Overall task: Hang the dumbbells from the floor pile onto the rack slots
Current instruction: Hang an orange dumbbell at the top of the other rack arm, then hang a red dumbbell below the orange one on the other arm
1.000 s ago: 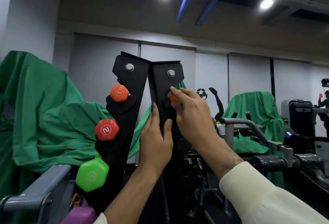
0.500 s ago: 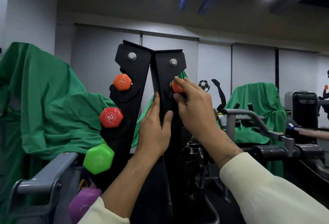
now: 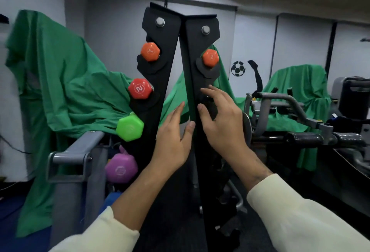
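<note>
Leave orange dumbbell [image 3: 210,57] seated in top right slot of rack [image 3: 170,67], withdraw right hand [image 3: 221,123] with fingers spread and empty, steady near upright with flat-fingered, empty left hand [image 3: 172,141], then fetch next dumbbell for free slot below.

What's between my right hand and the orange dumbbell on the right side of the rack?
Only bare black rack plate and the slot's cradle under the orange dumbbell. The right hand sits below it, fingers spread, touching no dumbbell, in the head view.

Left hand [image 3: 172,141] is reaching upward, fingers straight, thumb spread. Right hand [image 3: 221,120] is reaching alongside, fingers loosely extended, holding nothing.
</note>
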